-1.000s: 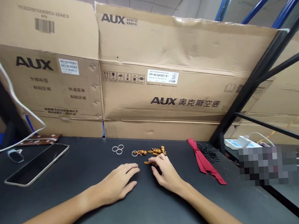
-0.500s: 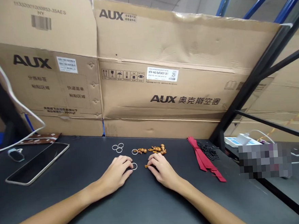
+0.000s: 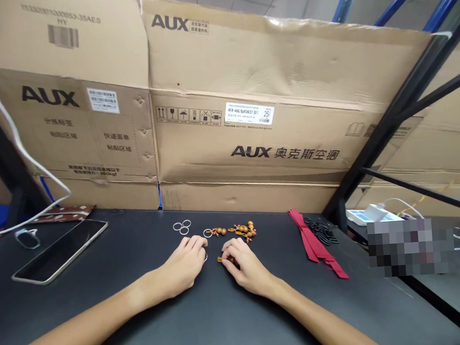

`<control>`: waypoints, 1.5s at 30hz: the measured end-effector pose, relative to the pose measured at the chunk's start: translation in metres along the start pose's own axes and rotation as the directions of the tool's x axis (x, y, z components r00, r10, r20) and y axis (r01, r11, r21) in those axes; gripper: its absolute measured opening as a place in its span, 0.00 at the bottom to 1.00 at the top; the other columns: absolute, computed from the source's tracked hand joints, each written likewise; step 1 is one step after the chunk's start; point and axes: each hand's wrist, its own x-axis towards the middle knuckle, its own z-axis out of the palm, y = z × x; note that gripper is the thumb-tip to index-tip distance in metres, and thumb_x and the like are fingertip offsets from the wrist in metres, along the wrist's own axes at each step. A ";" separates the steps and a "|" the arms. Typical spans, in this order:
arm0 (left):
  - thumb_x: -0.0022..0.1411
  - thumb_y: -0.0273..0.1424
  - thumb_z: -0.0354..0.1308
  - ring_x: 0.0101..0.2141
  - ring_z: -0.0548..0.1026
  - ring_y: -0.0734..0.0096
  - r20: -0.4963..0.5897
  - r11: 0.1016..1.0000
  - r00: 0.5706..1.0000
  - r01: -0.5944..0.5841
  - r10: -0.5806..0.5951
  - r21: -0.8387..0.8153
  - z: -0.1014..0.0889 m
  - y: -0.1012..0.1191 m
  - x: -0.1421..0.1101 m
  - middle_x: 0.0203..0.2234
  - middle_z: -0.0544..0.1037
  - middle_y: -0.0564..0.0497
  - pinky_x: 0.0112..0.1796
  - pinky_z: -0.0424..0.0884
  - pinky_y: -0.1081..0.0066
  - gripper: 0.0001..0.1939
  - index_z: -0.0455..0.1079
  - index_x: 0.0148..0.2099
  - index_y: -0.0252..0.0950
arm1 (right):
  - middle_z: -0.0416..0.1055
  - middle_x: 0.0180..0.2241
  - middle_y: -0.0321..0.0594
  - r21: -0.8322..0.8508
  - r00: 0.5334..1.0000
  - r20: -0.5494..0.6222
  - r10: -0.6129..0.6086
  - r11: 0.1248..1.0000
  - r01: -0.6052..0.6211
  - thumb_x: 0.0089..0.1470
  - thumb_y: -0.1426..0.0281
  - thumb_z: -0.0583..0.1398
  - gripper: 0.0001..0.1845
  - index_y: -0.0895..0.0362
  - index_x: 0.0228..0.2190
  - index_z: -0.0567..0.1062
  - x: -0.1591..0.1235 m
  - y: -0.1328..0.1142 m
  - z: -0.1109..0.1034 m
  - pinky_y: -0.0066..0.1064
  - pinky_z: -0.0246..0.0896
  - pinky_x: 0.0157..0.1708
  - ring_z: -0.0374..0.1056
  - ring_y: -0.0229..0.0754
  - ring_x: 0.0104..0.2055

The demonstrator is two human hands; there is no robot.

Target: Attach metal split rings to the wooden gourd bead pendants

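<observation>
The left hand (image 3: 187, 264) pinned a metal ring (image 3: 205, 256) under curled fingertips. Just beside it, the right hand (image 3: 242, 266) pinched a small wooden gourd (image 3: 221, 259), probably for joining.

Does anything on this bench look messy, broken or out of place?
Not much. The big cardboard box behind the table is creased and dented along its top edge. Otherwise the rings, wooden beads and red ribbons lie in neat little groups by the hands.

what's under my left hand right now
A metal ring peeks out at the left hand's fingertips, on the black table. Anything else beneath the palm is covered.
</observation>
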 end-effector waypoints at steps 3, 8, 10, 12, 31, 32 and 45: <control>0.66 0.21 0.47 0.46 0.67 0.56 -0.040 0.993 0.999 0.027 -0.032 -0.116 -0.006 0.001 0.001 0.44 0.69 0.41 0.45 0.66 0.60 0.07 0.65 0.37 0.34 | 0.68 0.40 0.43 0.013 1.000 -0.001 0.007 1.000 -0.007 0.60 0.75 0.55 0.05 0.54 0.32 0.68 0.000 -0.001 -0.001 0.38 0.61 0.42 0.63 0.45 0.40; 0.71 0.26 0.42 0.44 0.67 0.62 -0.017 0.919 0.991 0.119 -0.135 -0.376 -0.016 0.004 0.000 0.44 0.67 0.44 0.46 0.67 0.61 0.10 0.61 0.36 0.37 | 0.68 0.39 0.42 0.102 1.000 -0.017 0.017 0.995 -0.015 0.61 0.74 0.54 0.06 0.54 0.32 0.67 0.002 -0.004 -0.003 0.38 0.61 0.43 0.63 0.43 0.40; 0.71 0.27 0.42 0.45 0.67 0.63 0.021 0.886 0.990 0.131 -0.136 -0.445 -0.017 0.005 0.001 0.45 0.66 0.45 0.48 0.67 0.62 0.10 0.61 0.37 0.37 | 0.69 0.38 0.41 0.141 0.999 -0.020 0.027 0.990 -0.024 0.61 0.74 0.54 0.06 0.54 0.31 0.67 0.002 -0.005 -0.003 0.38 0.60 0.44 0.64 0.43 0.40; 0.72 0.28 0.42 0.46 0.66 0.64 0.045 0.858 0.990 0.137 -0.132 -0.495 -0.017 0.006 0.001 0.46 0.66 0.45 0.49 0.66 0.62 0.10 0.61 0.37 0.37 | 0.69 0.38 0.41 0.164 0.999 -0.011 0.040 0.986 -0.038 0.60 0.74 0.55 0.06 0.54 0.31 0.68 0.002 -0.007 -0.004 0.38 0.60 0.44 0.64 0.43 0.40; 0.73 0.32 0.42 0.46 0.66 0.65 0.094 0.776 0.982 0.187 -0.164 -0.603 -0.011 0.013 0.004 0.45 0.66 0.48 0.50 0.65 0.64 0.11 0.61 0.37 0.38 | 0.70 0.38 0.40 0.312 0.995 -0.027 0.091 0.947 -0.078 0.59 0.72 0.57 0.06 0.54 0.29 0.69 0.007 -0.014 -0.003 0.39 0.58 0.48 0.65 0.42 0.42; 0.73 0.32 0.42 0.46 0.66 0.65 0.092 0.770 0.982 0.188 -0.167 -0.609 -0.011 0.014 0.004 0.45 0.66 0.48 0.50 0.64 0.64 0.11 0.62 0.37 0.39 | 0.70 0.38 0.40 0.314 0.995 -0.029 0.093 0.946 -0.079 0.58 0.72 0.57 0.05 0.54 0.29 0.69 0.007 -0.015 -0.003 0.39 0.58 0.47 0.65 0.42 0.42; 0.73 0.32 0.42 0.44 0.65 0.66 0.114 0.749 0.982 0.189 -0.152 -0.636 -0.015 0.015 0.007 0.44 0.67 0.47 0.49 0.65 0.62 0.12 0.62 0.36 0.38 | 0.71 0.37 0.39 0.259 0.992 -0.056 0.117 0.961 -0.099 0.55 0.74 0.59 0.06 0.54 0.27 0.68 0.007 -0.015 0.002 0.38 0.61 0.45 0.65 0.42 0.41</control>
